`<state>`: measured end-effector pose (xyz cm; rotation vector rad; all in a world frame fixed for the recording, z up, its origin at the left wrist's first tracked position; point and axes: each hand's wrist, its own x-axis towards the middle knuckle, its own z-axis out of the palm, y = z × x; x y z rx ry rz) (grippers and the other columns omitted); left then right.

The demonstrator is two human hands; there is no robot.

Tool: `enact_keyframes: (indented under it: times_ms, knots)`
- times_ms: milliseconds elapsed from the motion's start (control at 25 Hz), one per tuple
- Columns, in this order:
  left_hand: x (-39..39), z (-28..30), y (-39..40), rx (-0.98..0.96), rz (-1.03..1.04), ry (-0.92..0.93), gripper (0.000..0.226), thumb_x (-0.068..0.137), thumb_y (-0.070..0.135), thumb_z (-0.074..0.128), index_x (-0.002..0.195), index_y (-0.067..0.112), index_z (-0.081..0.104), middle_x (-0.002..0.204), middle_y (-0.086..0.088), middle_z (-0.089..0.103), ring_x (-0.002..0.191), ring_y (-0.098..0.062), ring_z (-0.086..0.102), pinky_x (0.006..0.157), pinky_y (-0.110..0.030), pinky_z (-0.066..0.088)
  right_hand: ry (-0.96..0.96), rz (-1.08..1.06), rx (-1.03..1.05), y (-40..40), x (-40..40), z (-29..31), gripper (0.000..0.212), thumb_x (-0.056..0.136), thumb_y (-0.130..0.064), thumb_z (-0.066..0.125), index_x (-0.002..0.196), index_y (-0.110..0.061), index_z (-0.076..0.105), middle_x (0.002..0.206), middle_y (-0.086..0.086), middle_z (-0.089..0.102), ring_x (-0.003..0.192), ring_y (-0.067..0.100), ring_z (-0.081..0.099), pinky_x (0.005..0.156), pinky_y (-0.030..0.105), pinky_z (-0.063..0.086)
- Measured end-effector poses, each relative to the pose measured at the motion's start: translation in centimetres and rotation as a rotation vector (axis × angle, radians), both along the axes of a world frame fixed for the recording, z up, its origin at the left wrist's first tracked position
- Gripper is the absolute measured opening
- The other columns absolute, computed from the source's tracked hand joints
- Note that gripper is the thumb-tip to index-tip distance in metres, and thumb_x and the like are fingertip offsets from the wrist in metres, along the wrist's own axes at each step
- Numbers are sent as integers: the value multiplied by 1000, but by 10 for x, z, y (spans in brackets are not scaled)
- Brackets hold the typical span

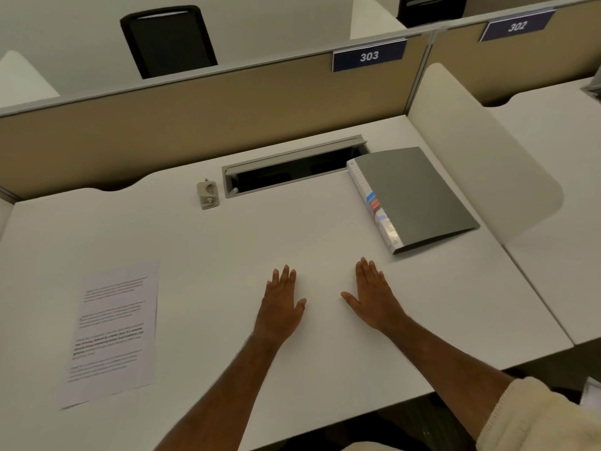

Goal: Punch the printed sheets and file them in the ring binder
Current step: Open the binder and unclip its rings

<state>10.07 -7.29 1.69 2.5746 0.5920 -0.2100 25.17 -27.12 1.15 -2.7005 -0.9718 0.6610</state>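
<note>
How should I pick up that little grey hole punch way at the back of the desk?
Grip the small beige-grey hole punch across its two long sides, thumb on one and fingers on the other, coming down from above. It stands free on the white desk, just left of the cable slot, so both sides look open. The left hand is probably the handier one.
</note>
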Motion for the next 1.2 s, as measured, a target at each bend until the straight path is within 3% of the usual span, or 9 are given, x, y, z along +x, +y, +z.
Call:
enact_keyframes:
  times_ms: [80, 160, 240, 320, 440, 600, 760, 880, 1200]
  knots:
    - [6, -2, -8, -11, -25, 12, 77, 105, 44, 45, 163, 12, 5, 170, -3, -6, 157, -24, -13, 124, -34, -8, -13, -58, 57, -14, 6, -1, 87, 100, -52, 44, 157, 0, 5, 167, 16, 2, 155, 28, 1, 125, 38, 5]
    - [14, -5, -18, -22, -57, 28, 80, 103, 49, 46, 163, 13, 6, 170, -1, -7, 157, -23, -14, 124, -34, -9, -22, -157, 110, -29, 15, 0, 83, 96, -49, 55, 155, -2, 19, 162, 16, 22, 150, 30, 21, 121, 40, 20]
    - [20, -7, -26, -15, -73, 40, 82, 102, 51, 47, 163, 13, 7, 171, -2, -7, 157, -24, -14, 124, -35, -9, -25, -292, 208, -39, 24, 3, 74, 91, -48, 64, 147, -9, 36, 148, 11, 41, 138, 30, 40, 111, 45, 33]
    - [24, -9, -31, -6, -78, 47, 83, 102, 52, 48, 163, 13, 8, 171, -3, -7, 157, -25, -13, 125, -35, -8, 19, -436, 274, -44, 36, 10, 68, 87, -55, 67, 138, -15, 45, 136, 4, 48, 127, 26, 46, 105, 47, 35]
    - [26, -12, -35, -1, -74, 65, 83, 101, 53, 48, 163, 14, 8, 171, -2, -7, 157, -25, -13, 124, -35, -9, 163, -666, 378, -43, 58, 11, 62, 81, -63, 69, 119, -18, 51, 114, -2, 54, 107, 20, 52, 97, 43, 42]
    - [28, -13, -35, 2, -59, 54, 82, 100, 53, 50, 163, 15, 12, 171, -1, -4, 157, -25, -11, 123, -35, -12, 507, -1035, 750, -33, 85, 17, 50, 87, -46, 71, 115, -8, 55, 90, 2, 59, 76, 17, 56, 66, 28, 48]
    - [26, -14, -32, 2, -16, 54, 81, 100, 53, 51, 163, 16, 14, 171, 0, -3, 158, -25, -9, 123, -35, -12, 645, -1169, 934, -26, 106, 15, 43, 92, -34, 70, 122, -10, 52, 107, 3, 65, 82, 15, 65, 76, 31, 58]
    - [23, -13, -31, -10, 14, 58, 81, 100, 54, 50, 163, 16, 16, 171, 1, -3, 158, -24, -8, 124, -36, -11, 679, -1190, 981, -25, 115, 10, 43, 90, -28, 73, 125, -9, 56, 117, 9, 69, 81, 14, 68, 69, 29, 57]
    - [18, -10, -26, -37, 54, 49, 81, 100, 55, 50, 163, 18, 14, 171, 2, -4, 158, -21, -9, 125, -36, -10, 675, -1097, 988, -28, 99, 16, 39, 89, -19, 75, 124, -13, 61, 116, 4, 71, 86, 15, 71, 74, 31, 54]
